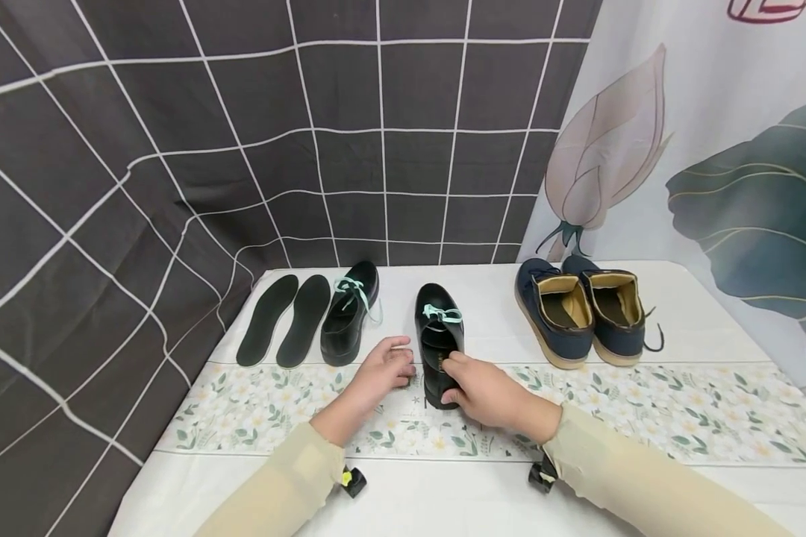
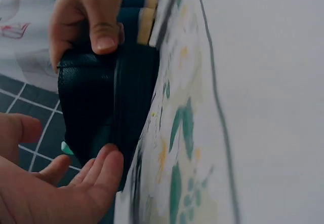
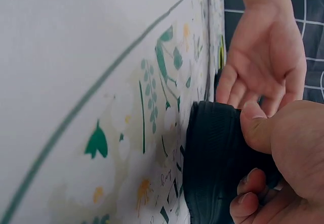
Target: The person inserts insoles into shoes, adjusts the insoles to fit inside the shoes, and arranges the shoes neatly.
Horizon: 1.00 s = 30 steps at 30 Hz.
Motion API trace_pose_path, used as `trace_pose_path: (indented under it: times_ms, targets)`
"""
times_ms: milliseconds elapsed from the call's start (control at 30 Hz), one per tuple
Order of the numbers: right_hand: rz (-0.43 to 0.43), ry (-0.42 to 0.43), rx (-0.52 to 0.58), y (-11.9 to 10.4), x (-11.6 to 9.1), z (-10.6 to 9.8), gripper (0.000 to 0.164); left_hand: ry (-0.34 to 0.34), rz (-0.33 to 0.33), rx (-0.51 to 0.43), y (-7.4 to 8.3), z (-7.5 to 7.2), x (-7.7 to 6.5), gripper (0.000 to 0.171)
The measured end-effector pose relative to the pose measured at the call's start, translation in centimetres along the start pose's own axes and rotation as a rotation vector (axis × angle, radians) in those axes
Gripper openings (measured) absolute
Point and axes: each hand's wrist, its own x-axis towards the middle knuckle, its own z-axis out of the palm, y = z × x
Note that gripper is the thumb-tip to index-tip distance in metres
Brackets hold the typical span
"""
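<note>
The right hand (image 1: 485,389) pinched the black shoe (image 1: 436,343), apparently steadying it; left of that shoe, the left hand (image 1: 384,365), fingers loosely parted, probably needed to brace next.

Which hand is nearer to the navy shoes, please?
Right: the right hand grips the middle black shoe, left of the navy shoes; the left hand is farther left, beside that black shoe.

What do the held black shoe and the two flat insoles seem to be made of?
Black shoe: likely leather or imitation leather; it shows fine grain and a soft sheen in the left wrist view.
Insoles: perhaps foam or fabric; they look thin, flat and matt black, but their texture is unclear.
</note>
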Motion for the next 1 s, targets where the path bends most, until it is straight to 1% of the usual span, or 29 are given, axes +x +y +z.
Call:
trace_pose_path:
  times_ms: [133,233,333,400,467,567,667,767,833,900,1000]
  targets:
    - [-0.008,0.009,0.013,-0.2,-0.3,0.0,0.024,0.040,0.144,0.260,0.8,0.5,0.4,0.039]
    - [-0.016,0.011,0.022,-0.3,-0.3,0.0,0.022,0.059,0.218,0.444,1.2,0.9,0.8,0.034]
    - [-0.024,0.012,0.020,-0.2,-0.4,0.0,0.021,0.084,0.266,0.633,1.6,1.5,1.3,0.029]
    - [-0.028,0.013,0.020,-0.2,-0.4,-0.1,0.021,0.100,0.277,0.753,1.9,1.8,1.8,0.028]
    - [-0.028,0.017,0.018,-0.2,-0.4,-0.1,0.022,0.100,0.271,0.843,2.4,2.1,2.3,0.028]
    - [-0.018,0.021,0.008,-0.2,-0.4,-0.2,0.022,0.084,0.242,0.964,3.6,2.5,3.0,0.027]
    - [-0.009,0.016,0.002,-0.2,-0.4,-0.2,0.022,0.053,0.216,1.122,4.7,3.0,3.5,0.028]
    - [-0.011,0.013,0.009,-0.2,-0.5,-0.2,0.022,0.031,0.203,1.319,5.4,3.9,3.7,0.031]
    - [-0.012,0.009,0.019,-0.2,-0.5,-0.1,0.022,0.034,0.203,1.441,5.8,4.5,3.8,0.032]
    - [-0.014,0.010,0.026,-0.3,-0.5,-0.1,0.021,0.042,0.203,1.542,6.1,5.1,3.8,0.029]
    - [-0.018,0.011,0.029,-0.3,-0.4,0.0,0.019,0.066,0.221,1.650,6.4,5.9,3.9,0.022]
